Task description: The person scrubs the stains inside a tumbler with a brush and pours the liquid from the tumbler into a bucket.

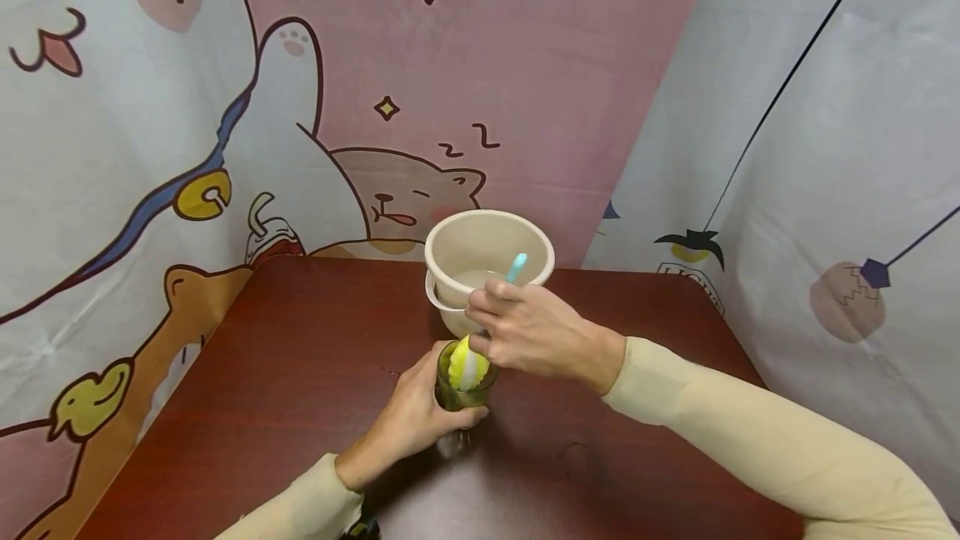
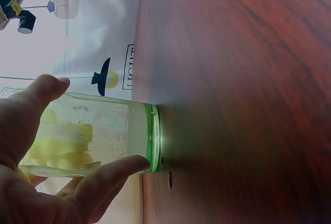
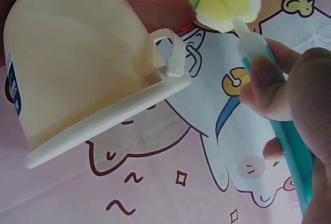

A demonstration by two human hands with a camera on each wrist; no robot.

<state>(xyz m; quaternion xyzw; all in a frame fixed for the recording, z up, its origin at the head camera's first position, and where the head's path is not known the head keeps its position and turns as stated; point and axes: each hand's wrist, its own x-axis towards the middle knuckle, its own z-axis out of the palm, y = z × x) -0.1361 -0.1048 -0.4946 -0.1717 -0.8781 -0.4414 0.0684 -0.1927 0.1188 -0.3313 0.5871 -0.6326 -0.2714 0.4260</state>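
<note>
Setting: looking like a small curtained booth, revealing too little to tell home from studio
Printed backdrop (image 1: 525, 40): hanging behind the table (image 1: 322, 340), showing cartoon animals (image 1: 408, 186)
Side cloth (image 1: 862, 107): hanging right of the table

Head view was fairly bright, light soft, apparently from above; pale glare sat on the near part of the reddish-brown tabletop (image 1: 491, 507), with soft dark shadow beside the left hand (image 1: 416, 411) and under the right sleeve (image 1: 750, 423). Fine detail looked slightly soft. Left wrist view had that hand dark against a bright, washed-out cartoon curtain (image 2: 103, 27); wood grain smeary, small highlights on the green drinking glass (image 2: 116, 131). Right wrist view was dimmer: right hand (image 3: 302, 97) shaded, yellow sponge brush (image 3: 232, 4) bright
</note>
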